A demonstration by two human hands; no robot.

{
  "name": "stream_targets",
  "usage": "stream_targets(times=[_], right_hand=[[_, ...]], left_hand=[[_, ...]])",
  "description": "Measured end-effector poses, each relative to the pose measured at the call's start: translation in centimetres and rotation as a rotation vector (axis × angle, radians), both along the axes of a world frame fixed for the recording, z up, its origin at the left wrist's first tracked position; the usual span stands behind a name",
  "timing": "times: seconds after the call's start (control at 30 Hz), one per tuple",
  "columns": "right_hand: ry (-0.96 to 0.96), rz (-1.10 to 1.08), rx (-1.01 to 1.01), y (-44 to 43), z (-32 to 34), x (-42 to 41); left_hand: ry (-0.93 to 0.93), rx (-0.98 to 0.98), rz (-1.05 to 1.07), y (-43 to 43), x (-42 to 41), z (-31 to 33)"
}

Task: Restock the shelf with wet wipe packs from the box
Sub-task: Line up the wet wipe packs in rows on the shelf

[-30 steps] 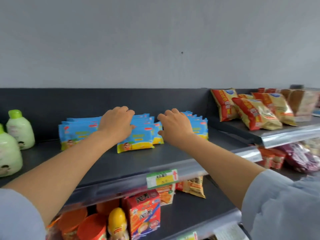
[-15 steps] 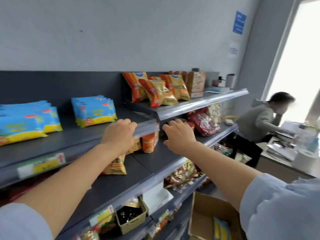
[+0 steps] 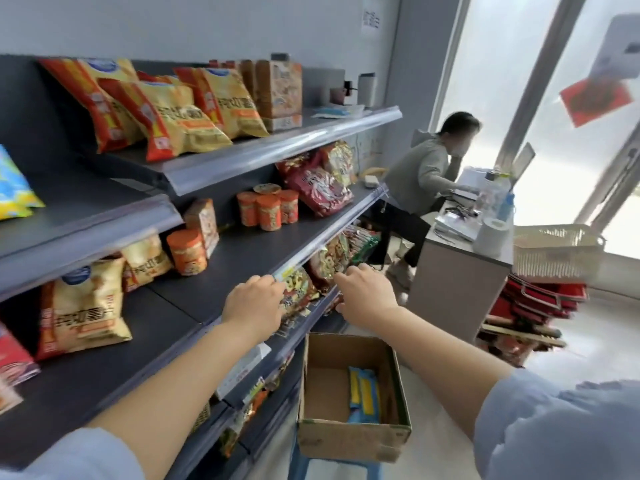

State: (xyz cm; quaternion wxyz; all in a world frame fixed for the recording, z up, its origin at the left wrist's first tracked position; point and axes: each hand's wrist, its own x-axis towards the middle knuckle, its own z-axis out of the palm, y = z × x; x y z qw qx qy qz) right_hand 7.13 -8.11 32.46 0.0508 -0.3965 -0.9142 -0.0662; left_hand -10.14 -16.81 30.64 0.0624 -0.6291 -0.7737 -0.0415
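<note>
An open cardboard box point(image 3: 349, 441) stands low beside the shelving, on a blue stool. A few blue and yellow wet wipe packs point(image 3: 363, 389) stand on edge inside it. One more wet wipe pack point(image 3: 15, 192) shows at the far left edge on the upper shelf point(image 3: 86, 216). My left hand point(image 3: 254, 306) and my right hand point(image 3: 365, 294) hover in the air above the box, in front of the middle shelf's edge. Both hold nothing, with fingers loosely curled.
Snack bags point(image 3: 166, 116) and cartons fill the top shelf, orange cups point(image 3: 268, 211) and more bags the middle one. A person point(image 3: 426, 174) sits at a desk point(image 3: 460, 271) to the right. A white basket point(image 3: 557, 251) and red baskets point(image 3: 540, 299) lie beyond the desk.
My view has swung right and down from the wet wipe packs on the shelf to the box. Both hands left the packs and moved down toward the box, holding nothing.
</note>
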Motion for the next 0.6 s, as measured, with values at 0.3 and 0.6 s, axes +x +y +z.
stream_targets(times=[0.3, 0.6], right_hand=[[-0.123, -0.153, -0.205, 6.8, -9.9, 2.6], [-0.156, -0.206, -0.41, 11.1, -20.3, 4.1]], left_hand=[[-0.136, -0.204, -0.137, 9.3, 2.6, -9.9], [-0.246, -0.423, -0.108, 14.3, 4.9, -19.7]])
